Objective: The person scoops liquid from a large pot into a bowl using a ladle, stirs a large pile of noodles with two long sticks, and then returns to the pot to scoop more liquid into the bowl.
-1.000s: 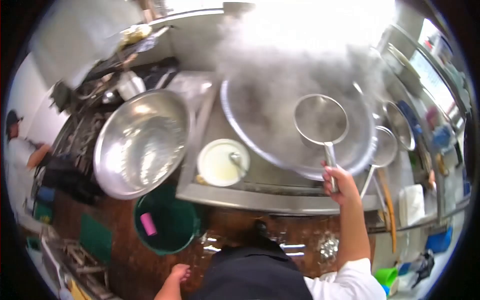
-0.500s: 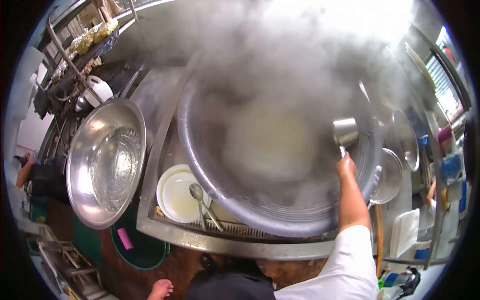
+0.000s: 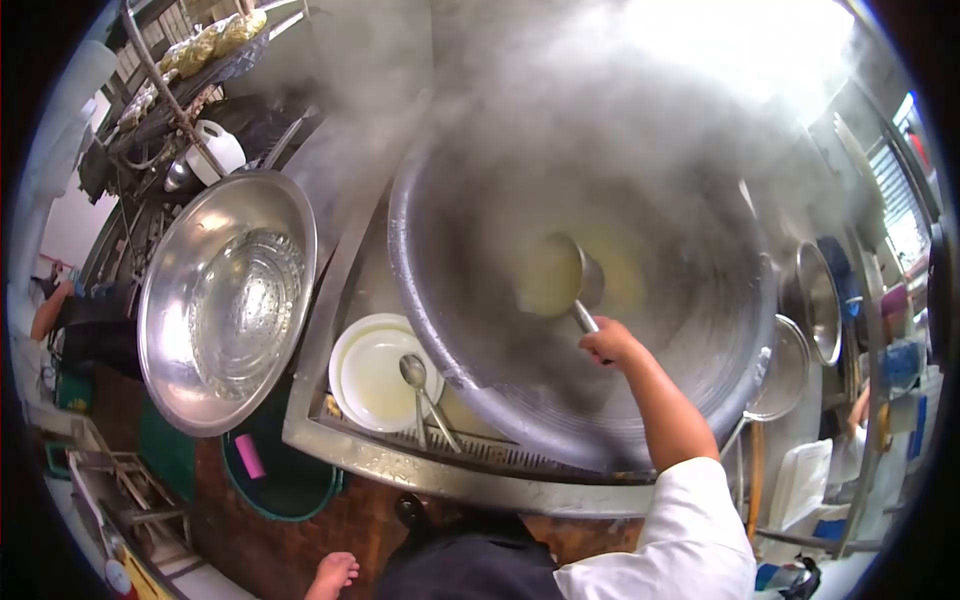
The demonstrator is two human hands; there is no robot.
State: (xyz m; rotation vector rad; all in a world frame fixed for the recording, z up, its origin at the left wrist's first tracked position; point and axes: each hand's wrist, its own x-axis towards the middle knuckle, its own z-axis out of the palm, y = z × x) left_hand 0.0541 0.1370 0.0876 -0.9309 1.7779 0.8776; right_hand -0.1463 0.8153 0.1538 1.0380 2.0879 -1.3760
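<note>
My right hand [image 3: 608, 343] is closed around the handle of a metal ladle [image 3: 592, 277]. The ladle's deep cup is tilted low inside a huge grey pot [image 3: 425, 345], at the pale yellowish liquid [image 3: 618, 272] in it; how far it dips is blurred by steam. Low at the bottom edge hangs my left hand [image 3: 335, 575], fingers curled and holding nothing visible, apart from everything. In front of the pot's left side, a white bowl [image 3: 350, 375] sits on the metal ledge, with two metal spoons [image 3: 413, 372] resting at its right side.
A large steel basin [image 3: 165, 330] stands tilted at left. Below it is a dark green tub [image 3: 300, 505] with a pink cylinder [image 3: 249, 456]. Right of the pot are a round strainer [image 3: 785, 370] and a wooden handle [image 3: 756, 475]. Steam [image 3: 540, 90] veils the back. Other people's arms [image 3: 50, 310] show at the sides.
My right hand has swung the ladle from the pot's right side leftward to the liquid at its middle. The view has turned slightly. My left hand stays low, curled.
</note>
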